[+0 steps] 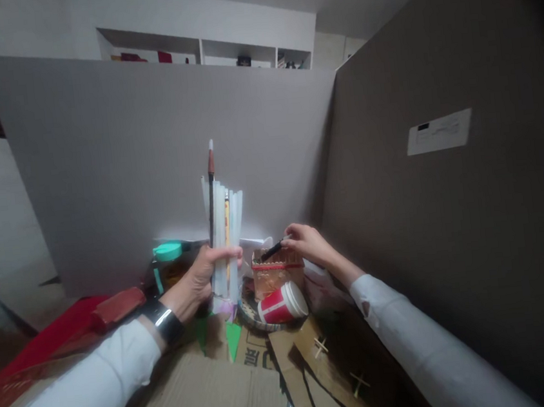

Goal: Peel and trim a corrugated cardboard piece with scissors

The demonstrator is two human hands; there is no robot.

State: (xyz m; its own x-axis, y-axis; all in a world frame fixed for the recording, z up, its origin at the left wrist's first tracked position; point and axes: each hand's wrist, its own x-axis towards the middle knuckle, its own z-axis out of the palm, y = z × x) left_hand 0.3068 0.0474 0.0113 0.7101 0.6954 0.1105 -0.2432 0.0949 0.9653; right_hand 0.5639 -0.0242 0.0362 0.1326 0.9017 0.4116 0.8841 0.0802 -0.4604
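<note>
My left hand (206,272) is closed around an upright bundle of translucent whitish sticks (220,222) that look like glue sticks. Among them stand a yellow pencil (227,224) and a taller dark-handled brush (212,203) with a pale tip. My right hand (305,242) pinches a black pen (272,251), which slants down over the top of a brown box (274,277) with a red band. The pen's lower end is hard to make out at the box opening. In front of the box, a red and white paper cup (280,305) lies on its side.
A jar with a turquoise lid (167,251) stands left of the bundle. Cut cardboard pieces (214,397) and small stick crosses (321,347) lie in front. Grey panels (150,151) rise behind and on the right. A red item (118,308) lies at left.
</note>
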